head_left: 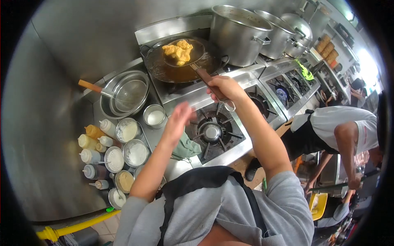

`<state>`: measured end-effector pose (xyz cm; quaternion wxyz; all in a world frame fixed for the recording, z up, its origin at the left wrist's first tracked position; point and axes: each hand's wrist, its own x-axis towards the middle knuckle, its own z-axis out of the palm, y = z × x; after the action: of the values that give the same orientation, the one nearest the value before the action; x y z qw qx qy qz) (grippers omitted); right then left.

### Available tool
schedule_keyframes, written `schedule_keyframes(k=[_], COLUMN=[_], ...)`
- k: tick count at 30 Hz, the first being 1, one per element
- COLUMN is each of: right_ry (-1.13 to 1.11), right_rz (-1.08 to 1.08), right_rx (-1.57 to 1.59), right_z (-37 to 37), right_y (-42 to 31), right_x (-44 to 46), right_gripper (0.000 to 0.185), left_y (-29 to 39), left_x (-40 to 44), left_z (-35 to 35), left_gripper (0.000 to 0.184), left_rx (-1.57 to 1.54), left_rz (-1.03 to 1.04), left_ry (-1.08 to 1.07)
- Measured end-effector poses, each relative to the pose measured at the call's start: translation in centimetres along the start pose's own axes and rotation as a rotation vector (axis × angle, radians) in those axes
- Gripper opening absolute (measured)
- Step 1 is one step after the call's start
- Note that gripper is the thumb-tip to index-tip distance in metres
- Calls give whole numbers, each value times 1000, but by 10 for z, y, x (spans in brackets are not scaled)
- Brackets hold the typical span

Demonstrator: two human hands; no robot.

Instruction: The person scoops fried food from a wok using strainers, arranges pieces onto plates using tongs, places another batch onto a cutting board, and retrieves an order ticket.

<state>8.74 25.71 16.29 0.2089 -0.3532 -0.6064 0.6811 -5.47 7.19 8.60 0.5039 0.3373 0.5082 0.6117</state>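
My right hand (225,89) is wrapped round the brown handle of a skimmer (197,64), whose round mesh end is over the wok (158,69). Golden fried pieces (179,52) lie on the mesh, above the brown oil in the wok. My left hand (179,119) is in the air, somewhat blurred, its fingers loosely stretched and holding nothing. Below it is a green cloth (186,147) at the stove's edge. Nearest on its left is a small metal container (155,116) of white contents. The wok's underside is hidden.
Large pots (240,37) stand right of the wok. A bare burner (212,132) lies beneath my right forearm. On the left are a strainer (129,92) in metal bowls, squeeze bottles (87,141) and several powder bowls (135,152). A co-worker (340,127) bends at right.
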Motion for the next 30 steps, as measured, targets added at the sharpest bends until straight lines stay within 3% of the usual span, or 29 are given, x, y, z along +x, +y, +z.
schedule_keyframes(k=[4, 6, 8, 11, 12, 13, 14, 15, 16, 19, 21, 22, 25, 30], right_ry=[60, 44, 21, 5, 9, -67, -134, -128, -139, 21, 174, 340, 745, 689], right_rz=[-62, -29, -97, -139, -130, -105, -82, -73, -118, 31, 55, -85, 147, 635], right_rx=[130, 168, 274, 374, 367, 350, 337, 278, 268, 139, 46, -185, -383, -732], right_z=[31, 47, 58, 61, 58, 51, 45, 41, 35, 11, -9, -17, -39, -97], right_y=[5, -3, -6, 4, 8, 13, 20, 33, 57, 113, 172, 221, 343, 446], right_x=[1, -13, -24, -25, -31, -43, -56, -67, -80, -134, -170, -183, -221, -217], right_gripper=[17, 17, 17, 25, 28, 29, 31, 32, 32, 28, 27, 26, 26, 38], left_y=[25, 30, 38, 68, 70, 62, 68, 64, 58, 69, 77, 78, 88, 97], left_x=[77, 103, 105, 81, 85, 87, 91, 103, 111, 103, 108, 110, 108, 108], left_z=[5, 5, 12, 35, 24, 16, 9, -8, -22, -25, -35, -40, -45, -47], left_gripper=[67, 65, 56, 34, 34, 33, 30, 32, 30, 26, 30, 32, 35, 37], left_rx=[-231, -423, -354, -263, -240, -176, -189, -294, -402, -371, -415, -445, -457, -440], left_rz=[-87, -85, -111, 50, -20, 196, 75, 13, -50, -71, -98, -106, -100, -116], left_ry=[58, -314, -231, -36, -95, -148, -191, -440, -437, -265, -323, -366, -386, -398])
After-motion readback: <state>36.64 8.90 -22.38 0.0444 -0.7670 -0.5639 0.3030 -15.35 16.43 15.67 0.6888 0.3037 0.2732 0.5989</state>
